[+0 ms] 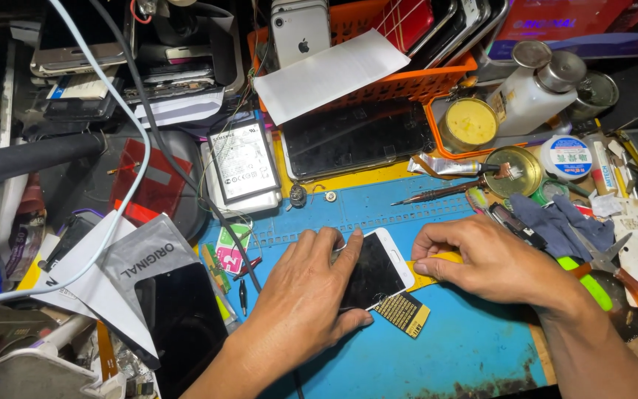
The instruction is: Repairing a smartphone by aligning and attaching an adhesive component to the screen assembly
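A blue work mat (437, 340) spreads near; far behind, an orange basket (400, 81) holds phones. The left hand (300, 295) presses spread fingers on a white smartphone (378, 270) at centre. The right hand (489, 258) pinches a yellow-handled tool (437, 258).

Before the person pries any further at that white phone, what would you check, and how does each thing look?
1. Left hand pins the white phone flat on the blue mat: ok.
2. Right hand has a firm grip on the yellow tool: ok.
3. Tool tip sits in the seam: cannot tell, hidden.
4. Scissors lie clear of the right wrist: not ok, close.
5. Small black-and-gold part is clear of the phone: not ok, right beside it.
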